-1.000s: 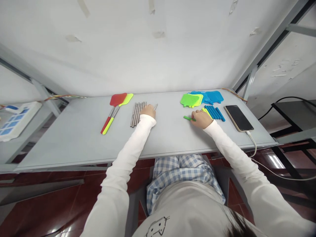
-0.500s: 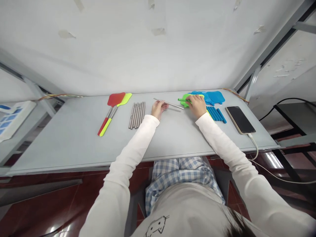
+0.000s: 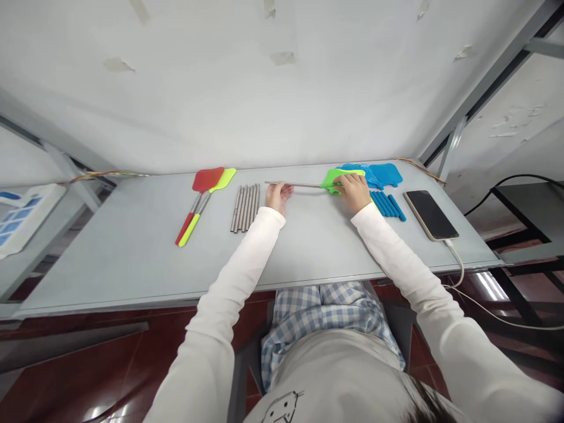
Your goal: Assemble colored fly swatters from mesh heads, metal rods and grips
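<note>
Facing a white wall (image 3: 198, 88) across a gray table (image 3: 308, 247); pinching a metal rod (image 3: 304, 185) in the left hand (image 3: 277, 198) and green handle (image 3: 328, 186) in the right hand (image 3: 354, 191), over its back half. Having open room between forearms (image 3: 240, 264), toward the front edge (image 3: 317, 281).

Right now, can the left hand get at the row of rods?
Probably, but without a free grip: the left hand holds a single rod. The row of rods lies close on that hand's left, uncovered, nothing seen between.
</note>
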A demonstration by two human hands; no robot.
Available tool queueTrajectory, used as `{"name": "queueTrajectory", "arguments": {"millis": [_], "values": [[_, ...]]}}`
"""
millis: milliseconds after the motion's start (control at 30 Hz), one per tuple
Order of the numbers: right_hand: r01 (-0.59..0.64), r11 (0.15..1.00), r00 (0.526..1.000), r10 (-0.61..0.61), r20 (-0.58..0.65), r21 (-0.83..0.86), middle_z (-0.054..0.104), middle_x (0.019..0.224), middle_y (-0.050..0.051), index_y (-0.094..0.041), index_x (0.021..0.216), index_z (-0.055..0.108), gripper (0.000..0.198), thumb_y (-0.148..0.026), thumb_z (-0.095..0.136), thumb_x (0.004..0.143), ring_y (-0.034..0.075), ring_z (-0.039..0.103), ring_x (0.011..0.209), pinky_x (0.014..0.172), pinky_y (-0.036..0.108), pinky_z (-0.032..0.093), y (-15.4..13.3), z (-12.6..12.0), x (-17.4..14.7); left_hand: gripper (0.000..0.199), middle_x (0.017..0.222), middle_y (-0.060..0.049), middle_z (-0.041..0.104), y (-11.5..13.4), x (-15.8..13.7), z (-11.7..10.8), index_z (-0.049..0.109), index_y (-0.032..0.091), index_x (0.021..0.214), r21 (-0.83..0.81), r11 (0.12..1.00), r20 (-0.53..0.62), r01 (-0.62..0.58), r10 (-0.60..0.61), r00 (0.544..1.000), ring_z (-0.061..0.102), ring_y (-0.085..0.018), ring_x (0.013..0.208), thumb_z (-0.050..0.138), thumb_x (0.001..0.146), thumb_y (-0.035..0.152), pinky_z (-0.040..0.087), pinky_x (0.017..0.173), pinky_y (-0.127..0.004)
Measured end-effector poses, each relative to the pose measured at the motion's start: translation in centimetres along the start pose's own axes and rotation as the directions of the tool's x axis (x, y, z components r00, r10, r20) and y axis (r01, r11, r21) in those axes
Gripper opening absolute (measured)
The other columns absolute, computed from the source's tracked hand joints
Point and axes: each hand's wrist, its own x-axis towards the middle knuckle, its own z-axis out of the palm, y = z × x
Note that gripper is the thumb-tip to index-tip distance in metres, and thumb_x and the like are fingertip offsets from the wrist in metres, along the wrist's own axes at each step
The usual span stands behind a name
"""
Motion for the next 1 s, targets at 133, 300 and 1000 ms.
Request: {"name": "queueTrajectory", "arguments": {"millis": [133, 300, 1000], "values": [[0.008, 1.0, 1.0, -0.008, -0.028, -0.014, 0.065, 0.101, 0.012, -0.018, 0.104, 0.061, 0.026, -0.026, 0.038, 0.093, 0.029, 0.049, 0.101, 0.088, 0.04, 0.031, 0.1, 0.1, 0.0, 0.015, 0.067, 0.003, 0.06, 0.2, -0.2, 0.0, 0.049, 0.018, 0.076, -0.022, 1.0, 0.022, -0.011, 0.011, 1.0, 0.066, -0.01, 0.069, 0.064, 0.074, 0.018, 0.052, 0.088, -0.032], [0.022, 0.999, 0.993, -0.026, -0.116, -0.036, 0.065, 0.098, 0.013, -0.017, 0.1, 0.062, 0.024, -0.026, 0.041, 0.093, 0.029, 0.049, 0.097, 0.085, 0.041, 0.031, 0.6, 0.8, 0.1, 0.02, 0.069, 0.003, 0.062, 0.2, -0.4, 0.1, 0.048, 0.019, 0.078, -0.052, 0.999, 0.056, -0.003, 0.006, 0.998, 0.068, -0.011, 0.071, 0.067, 0.072, 0.017, 0.052, 0.09, -0.032], [0.141, 0.966, 0.976, -0.099, -0.195, 0.218, 0.064, 0.113, 0.012, -0.016, 0.114, 0.06, 0.048, -0.035, 0.017, 0.1, 0.023, 0.052, 0.107, 0.092, 0.037, 0.035, -2.2, 0.9, -0.5, 0.049, 0.087, -0.008, 0.07, 0.4, -2.1, 0.8, 0.057, 0.015, 0.085, 0.399, 0.917, 0.453, -0.014, -0.184, 0.872, 0.069, -0.018, 0.08, 0.067, 0.071, 0.061, 0.051, 0.058, -0.024]]}}
